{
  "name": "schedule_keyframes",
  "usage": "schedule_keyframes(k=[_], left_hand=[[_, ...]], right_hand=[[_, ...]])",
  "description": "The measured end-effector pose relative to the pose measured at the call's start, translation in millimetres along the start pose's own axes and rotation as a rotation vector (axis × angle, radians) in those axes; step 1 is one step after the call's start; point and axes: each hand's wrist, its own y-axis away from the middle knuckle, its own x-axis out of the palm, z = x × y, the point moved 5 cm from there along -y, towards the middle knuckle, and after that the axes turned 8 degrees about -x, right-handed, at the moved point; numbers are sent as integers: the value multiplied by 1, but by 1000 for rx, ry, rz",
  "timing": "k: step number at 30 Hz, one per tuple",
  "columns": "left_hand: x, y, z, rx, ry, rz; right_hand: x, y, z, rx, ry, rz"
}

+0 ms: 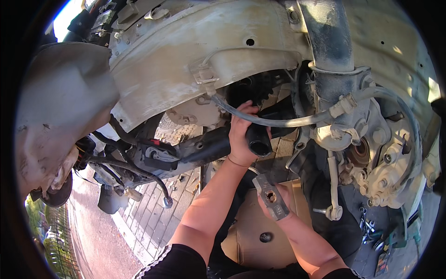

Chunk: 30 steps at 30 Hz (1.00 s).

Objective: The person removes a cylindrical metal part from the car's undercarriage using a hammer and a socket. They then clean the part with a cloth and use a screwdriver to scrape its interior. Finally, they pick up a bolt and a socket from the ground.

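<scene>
My left hand (240, 135) reaches in under the wheel arch, its fingers wrapped round a short black tube (258, 140) whose open end faces me. Just behind it runs a dark metal beam (204, 148). Lower and to the right, my right hand (284, 197) is closed on a hammer, and its worn grey steel head (271, 197) points up toward the tube. A rusty eye shows in the middle of the head. Whatever handle it has is hidden. The hammer and the tube are apart.
A grey hose (288, 122) arcs across just above my left hand. At right stand the strut (332, 51), brake caliper (390, 160) and a hanging link rod (333, 190). Loose wiring (134, 165) dangles at left. Cardboard (260, 237) lies below; tools (369, 228) lie at lower right.
</scene>
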Motion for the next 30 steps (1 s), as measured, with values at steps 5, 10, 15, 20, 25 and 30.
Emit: schedule_keyframes(k=[5, 10, 15, 20, 25, 30], left_hand=[[-12, 1, -8, -3, -69, -2], [-22, 8, -13, 8, -18, 8], [-22, 14, -31, 43, -30, 63], [-18, 20, -46, 65, 55, 177], [-12, 23, -49, 50, 117, 195], [-9, 14, -47, 115, 64, 218]], right_hand=[[13, 6, -18, 546, -691, -169], [3, -5, 10, 57, -98, -35], [-3, -4, 10, 152, -71, -82], [-10, -6, 17, 39, -33, -121], [-12, -4, 2, 343, -532, -116], [-14, -10, 16, -28, -174, -88]])
